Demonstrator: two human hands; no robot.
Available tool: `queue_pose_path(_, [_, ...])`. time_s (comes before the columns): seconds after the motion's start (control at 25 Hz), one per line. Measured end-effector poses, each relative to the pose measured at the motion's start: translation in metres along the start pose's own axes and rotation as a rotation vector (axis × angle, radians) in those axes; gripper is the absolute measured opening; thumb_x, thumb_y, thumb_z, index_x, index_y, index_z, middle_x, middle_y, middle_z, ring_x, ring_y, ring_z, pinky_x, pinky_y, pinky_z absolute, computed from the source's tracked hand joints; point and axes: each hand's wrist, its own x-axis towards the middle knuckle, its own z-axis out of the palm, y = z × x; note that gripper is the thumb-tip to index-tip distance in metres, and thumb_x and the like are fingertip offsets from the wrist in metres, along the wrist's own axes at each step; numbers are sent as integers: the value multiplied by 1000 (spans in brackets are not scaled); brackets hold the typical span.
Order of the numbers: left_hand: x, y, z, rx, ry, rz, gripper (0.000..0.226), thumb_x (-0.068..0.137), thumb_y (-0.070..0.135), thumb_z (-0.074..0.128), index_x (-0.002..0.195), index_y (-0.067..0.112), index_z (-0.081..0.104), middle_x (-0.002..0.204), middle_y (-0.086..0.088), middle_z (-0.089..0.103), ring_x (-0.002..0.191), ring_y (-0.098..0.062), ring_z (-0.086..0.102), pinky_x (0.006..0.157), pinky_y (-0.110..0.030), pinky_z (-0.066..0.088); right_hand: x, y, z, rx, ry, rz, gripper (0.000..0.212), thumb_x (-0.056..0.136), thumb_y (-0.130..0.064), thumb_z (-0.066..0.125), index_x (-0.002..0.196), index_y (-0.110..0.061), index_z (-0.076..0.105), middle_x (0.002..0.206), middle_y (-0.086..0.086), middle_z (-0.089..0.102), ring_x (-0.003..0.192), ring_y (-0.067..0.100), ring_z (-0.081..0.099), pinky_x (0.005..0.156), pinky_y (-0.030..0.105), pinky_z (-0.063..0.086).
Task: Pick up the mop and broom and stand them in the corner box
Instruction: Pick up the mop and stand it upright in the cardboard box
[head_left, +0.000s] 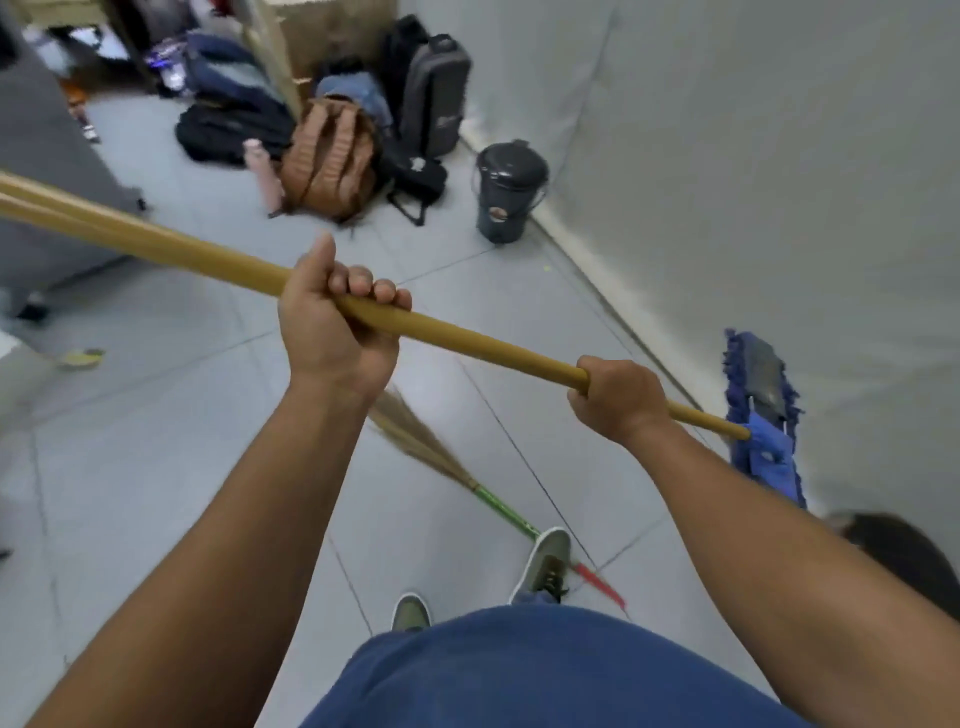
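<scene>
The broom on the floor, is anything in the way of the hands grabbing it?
Yes. Both hands, left and right, are full, gripping the mop handle. The broom lies below it, and a shoe covers part of its stick.

— What can't you make out?

— The mop handle (156, 249) runs off the edge at nine o'clock, and motion blur doubles it there. The right hand (621, 397) covers part of it near the blue mop head (761, 415).

— And the broom (457, 473)?

— Its bristles are smeared, partly behind the left hand (332, 332). A shoe (545, 564) overlaps its handle. The bags (291, 119) at twelve o'clock are blurred.
</scene>
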Motion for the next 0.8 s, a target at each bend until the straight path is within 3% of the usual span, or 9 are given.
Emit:
queue_pose_path(0.12, [-17, -28, 52, 94, -285, -196, 39, 86, 31, 55, 52, 21, 38, 46, 5, 36, 47, -15, 39, 59, -31, 43, -71, 31, -19, 72, 6, 256, 24, 74, -19, 61, 60, -25, 42, 48, -10, 40, 46, 25, 43, 44, 22, 24])
queue_pose_path(0.2, [-40, -59, 83, 158, -428, -313, 37, 85, 30, 55, 54, 20, 37, 46, 5, 36, 48, -15, 39, 62, -32, 41, -125, 55, -28, 144, 35, 411, 26, 72, -22, 59, 56, -27, 39, 50, -9, 44, 48, 23, 46, 43, 23, 28])
queue_pose_path(0.32, [-102, -117, 127, 236, -594, -447, 36, 84, 27, 58, 54, 20, 38, 46, 4, 37, 49, -16, 40, 62, -34, 39, -220, 88, -41, 229, 111, 676, 14, 67, -27, 56, 57, -28, 46, 51, -6, 51, 48, 17, 50, 43, 25, 36])
queue_pose_path(0.4, [-148, -157, 147, 249, -694, -536, 36, 83, 27, 61, 55, 19, 40, 48, 2, 39, 50, -17, 41, 60, -32, 41, -286, 107, -45, 281, 162, 811, 17, 67, -26, 58, 58, -36, 48, 49, -6, 49, 45, 12, 47, 41, 25, 33])
queue_pose_path(0.48, [-209, -206, 167, 267, -840, -649, 37, 81, 28, 64, 56, 19, 38, 49, 1, 39, 50, -17, 42, 58, -30, 43, -365, 128, -48, 355, 207, 967, 20, 66, -25, 58, 55, -37, 48, 46, -7, 46, 42, 11, 41, 43, 25, 32])
queue_pose_path(0.56, [-277, -255, 182, 303, -957, -725, 38, 81, 27, 64, 56, 20, 37, 47, 2, 36, 48, -16, 40, 56, -29, 43, -444, 145, -46, 454, 251, 1105, 16, 62, -25, 56, 53, -26, 43, 46, -8, 43, 43, 13, 38, 46, 29, 35])
queue_pose_path(0.8, [-510, -392, 212, 450, -1157, -956, 39, 84, 24, 65, 55, 22, 38, 47, 3, 35, 48, -15, 37, 59, -33, 37, -677, 190, -50, 647, 376, 1391, 18, 54, -30, 52, 46, -26, 37, 40, -10, 36, 44, 10, 33, 50, 31, 34])
